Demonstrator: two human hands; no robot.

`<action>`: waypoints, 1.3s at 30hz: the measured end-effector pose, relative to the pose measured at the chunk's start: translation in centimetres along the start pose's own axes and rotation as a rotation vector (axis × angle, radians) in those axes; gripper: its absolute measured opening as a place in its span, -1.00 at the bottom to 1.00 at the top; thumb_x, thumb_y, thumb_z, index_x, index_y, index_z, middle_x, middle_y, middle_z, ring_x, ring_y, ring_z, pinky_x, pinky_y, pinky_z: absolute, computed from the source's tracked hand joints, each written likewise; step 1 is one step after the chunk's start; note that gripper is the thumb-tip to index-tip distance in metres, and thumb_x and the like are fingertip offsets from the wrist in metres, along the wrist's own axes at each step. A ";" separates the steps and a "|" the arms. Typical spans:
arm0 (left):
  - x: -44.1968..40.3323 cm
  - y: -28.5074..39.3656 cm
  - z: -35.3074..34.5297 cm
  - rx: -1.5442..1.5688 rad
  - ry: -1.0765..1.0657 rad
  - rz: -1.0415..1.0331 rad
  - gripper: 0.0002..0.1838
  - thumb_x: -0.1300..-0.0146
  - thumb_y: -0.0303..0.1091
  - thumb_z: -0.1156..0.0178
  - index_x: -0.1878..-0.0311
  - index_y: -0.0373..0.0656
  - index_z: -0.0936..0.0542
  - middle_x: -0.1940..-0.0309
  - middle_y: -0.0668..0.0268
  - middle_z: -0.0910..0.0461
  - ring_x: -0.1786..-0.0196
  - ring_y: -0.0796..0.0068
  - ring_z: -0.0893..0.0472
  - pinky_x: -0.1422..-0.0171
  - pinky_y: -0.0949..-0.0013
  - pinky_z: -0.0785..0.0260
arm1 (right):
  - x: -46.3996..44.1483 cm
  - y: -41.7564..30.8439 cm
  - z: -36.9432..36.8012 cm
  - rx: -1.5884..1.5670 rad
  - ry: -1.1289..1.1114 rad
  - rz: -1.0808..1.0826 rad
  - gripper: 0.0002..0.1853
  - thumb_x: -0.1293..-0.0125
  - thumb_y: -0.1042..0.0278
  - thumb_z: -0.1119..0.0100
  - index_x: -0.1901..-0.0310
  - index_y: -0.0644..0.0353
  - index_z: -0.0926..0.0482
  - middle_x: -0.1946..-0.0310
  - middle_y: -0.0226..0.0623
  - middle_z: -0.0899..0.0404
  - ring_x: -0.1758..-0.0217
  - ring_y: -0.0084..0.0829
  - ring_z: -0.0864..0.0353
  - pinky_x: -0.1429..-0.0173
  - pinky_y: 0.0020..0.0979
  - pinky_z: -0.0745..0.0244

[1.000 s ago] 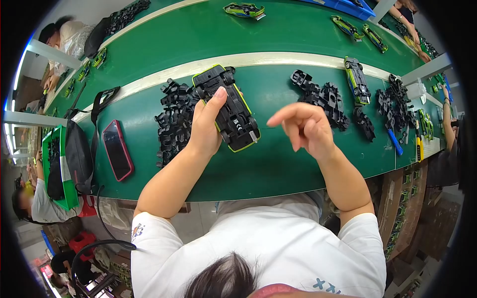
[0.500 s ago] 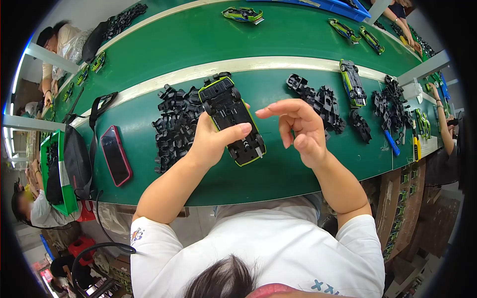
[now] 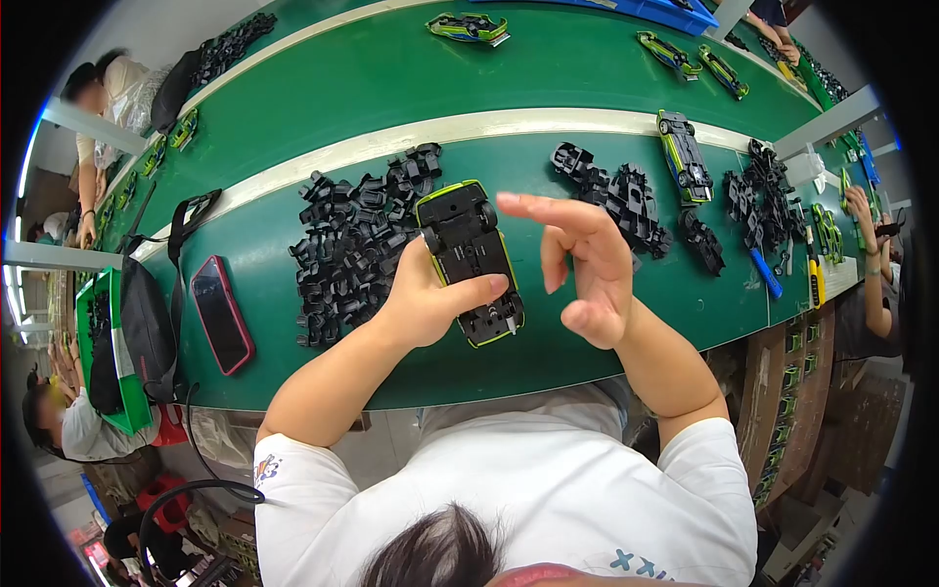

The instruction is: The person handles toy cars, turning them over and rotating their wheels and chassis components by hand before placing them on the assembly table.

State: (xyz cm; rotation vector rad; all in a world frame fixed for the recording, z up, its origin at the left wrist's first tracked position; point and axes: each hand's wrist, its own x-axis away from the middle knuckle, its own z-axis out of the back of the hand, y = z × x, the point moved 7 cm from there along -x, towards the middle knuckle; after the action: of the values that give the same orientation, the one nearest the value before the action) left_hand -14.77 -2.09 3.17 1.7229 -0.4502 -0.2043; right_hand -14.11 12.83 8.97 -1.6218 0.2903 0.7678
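A toy car with a black underside and lime-green edges lies bottom up in my left hand, whose thumb presses across its chassis. Just right of the car, my right hand is raised with its fingers apart and nothing in them. To the left of the car spreads a heap of small black plastic parts. Beyond my right hand lie black chassis-like parts in a loose row. Another upturned toy car rests farther right.
A phone, a black bag and a green bin are at left. A blue-handled tool and a yellow tool lie at right. Car shells sit on the green belt beyond the pale rail. Other people work around.
The toy car in my left hand has come lower and turned more upright in view. My right hand's thumb has moved farther from its fingers.
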 end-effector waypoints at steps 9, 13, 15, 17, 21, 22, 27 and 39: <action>-0.1 0.0 0.0 0.048 -0.018 0.016 -0.51 0.05 -0.41 -0.38 0.00 -0.23 -0.49 0.27 0.26 -0.59 0.22 0.47 -0.60 0.09 0.36 -0.48 | 0.7 1.1 1.3 -0.088 -0.083 -0.132 -0.26 -0.17 -0.19 -0.20 -0.19 0.28 -0.37 0.27 -0.33 -0.65 0.64 -0.74 -0.27 0.51 -0.68 -0.18; 0.0 -0.1 -0.2 0.050 0.004 -0.031 -0.50 0.07 -0.41 -0.37 -0.01 -0.25 -0.49 0.27 0.25 -0.59 0.21 0.46 -0.60 0.09 0.35 -0.48 | 0.2 1.3 0.4 -0.085 -0.018 -0.185 -0.22 -0.17 -0.23 -0.19 -0.20 0.31 -0.38 0.41 -0.40 -0.63 0.68 -0.74 -0.22 0.52 -0.68 -0.15; -0.3 -0.1 0.6 0.061 0.033 -0.026 -0.49 0.08 -0.40 -0.36 -0.01 -0.26 -0.48 0.26 0.24 -0.59 0.21 0.44 -0.61 0.08 0.34 -0.48 | 1.0 1.5 1.1 -0.141 -0.023 -0.262 -0.23 -0.18 -0.25 -0.17 -0.13 0.39 -0.41 0.59 -0.42 -0.52 0.68 -0.75 -0.25 0.54 -0.66 -0.11; -0.7 0.3 1.7 0.085 0.106 -0.034 -0.47 0.07 -0.38 -0.33 -0.03 -0.29 -0.47 0.26 0.19 -0.59 0.21 0.41 -0.61 0.06 0.31 -0.50 | 0.7 1.6 1.7 -0.196 -0.024 -0.223 -0.26 -0.21 -0.23 -0.13 -0.10 0.39 -0.43 0.63 -0.43 -0.49 0.68 -0.75 -0.26 0.53 -0.68 -0.12; -1.2 0.7 3.2 0.186 0.194 -0.050 -0.51 -0.05 -0.33 -0.22 -0.04 -0.36 -0.44 0.26 0.15 -0.58 0.22 0.39 -0.62 0.06 0.30 -0.52 | 0.4 1.2 -0.2 -0.207 -0.024 -0.247 -0.28 -0.21 -0.22 -0.12 -0.08 0.39 -0.44 0.64 -0.41 -0.50 0.68 -0.75 -0.25 0.52 -0.71 -0.13; -1.2 0.8 3.4 0.181 0.203 -0.054 -0.51 -0.04 -0.33 -0.23 -0.04 -0.36 -0.44 0.26 0.15 -0.58 0.22 0.39 -0.62 0.06 0.30 -0.52 | 0.4 1.2 -0.6 -0.178 -0.054 -0.264 -0.28 -0.20 -0.22 -0.13 -0.09 0.39 -0.44 0.63 -0.41 -0.51 0.68 -0.75 -0.25 0.52 -0.71 -0.13; -1.4 0.9 3.4 0.200 0.190 -0.057 -0.53 -0.05 -0.34 -0.23 -0.03 -0.34 -0.45 0.26 0.15 -0.58 0.22 0.38 -0.62 0.07 0.31 -0.51 | 0.9 1.9 0.8 -0.184 -0.224 -0.308 -0.18 -0.14 -0.26 -0.18 -0.20 0.33 -0.37 0.50 -0.38 -0.58 0.67 -0.75 -0.28 0.53 -0.68 -0.12; -1.3 0.9 3.6 0.128 0.230 -0.116 -0.54 -0.09 -0.36 -0.23 -0.07 -0.33 -0.43 0.24 0.17 -0.58 0.21 0.40 -0.62 0.04 0.31 -0.50 | 0.8 2.2 0.9 0.079 -0.070 -0.237 -0.45 -0.10 0.14 -0.39 -0.09 0.20 -0.47 0.36 -0.41 -0.56 0.44 -0.64 -0.47 0.34 -0.59 -0.32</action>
State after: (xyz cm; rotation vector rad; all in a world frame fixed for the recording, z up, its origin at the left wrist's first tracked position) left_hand -17.46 -4.94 3.21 1.8738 -0.1975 -0.0603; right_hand -15.15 13.42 6.73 -1.5189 0.0745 0.6224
